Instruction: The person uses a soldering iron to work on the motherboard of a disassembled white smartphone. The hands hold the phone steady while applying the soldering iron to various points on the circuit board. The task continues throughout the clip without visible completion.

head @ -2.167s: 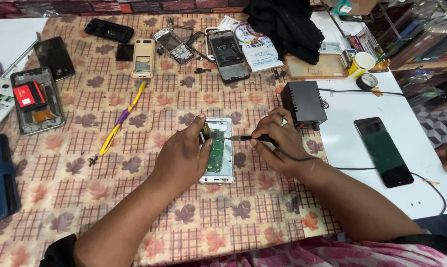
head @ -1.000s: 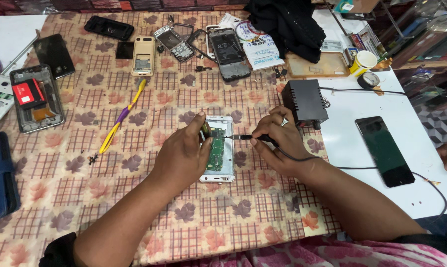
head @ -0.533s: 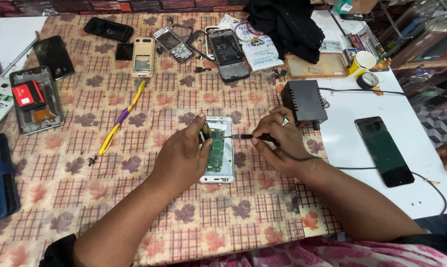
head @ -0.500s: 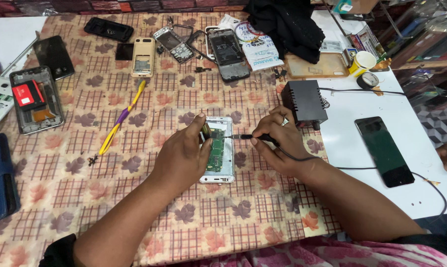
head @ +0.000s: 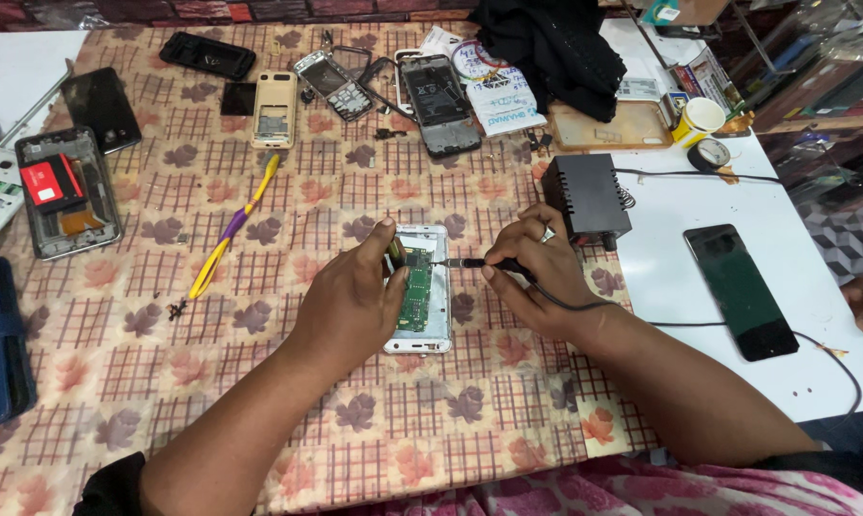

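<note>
- Two hands work on one opened phone [head: 422, 304], which lies on the patterned cloth of the bench [head: 259, 401], directly in front of me and between my forearms.
- The phone's long axis runs away from me, almost straight up the view; its white frame is face-open, with the green circuit board [head: 415, 287] exposed along the middle.
- My left hand [head: 355, 306] rests against the phone's left edge, fingers curled closed over the upper left corner, pinning the frame down. I cannot tell whether it also pinches a small part there.
- My right hand [head: 532, 272] is closed in a pen grip on a soldering iron [head: 469, 262]. The iron lies crosswise to the phone's long axis, and its tip comes in from the right edge to the board's upper end.
- The tip appears to touch the board near my left thumb; true contact is too small to confirm.
- The left hand is the nearer one, touching the phone; the right reaches it only through the iron.
- The iron's cord runs back under my right wrist toward the black power box [head: 589, 199], which stands just beyond my right hand.
- A yellow and purple tool [head: 231, 234] lies well to the left, out of play.
- A dark phone [head: 740, 290] lies well apart on the white surface to the right.
</note>
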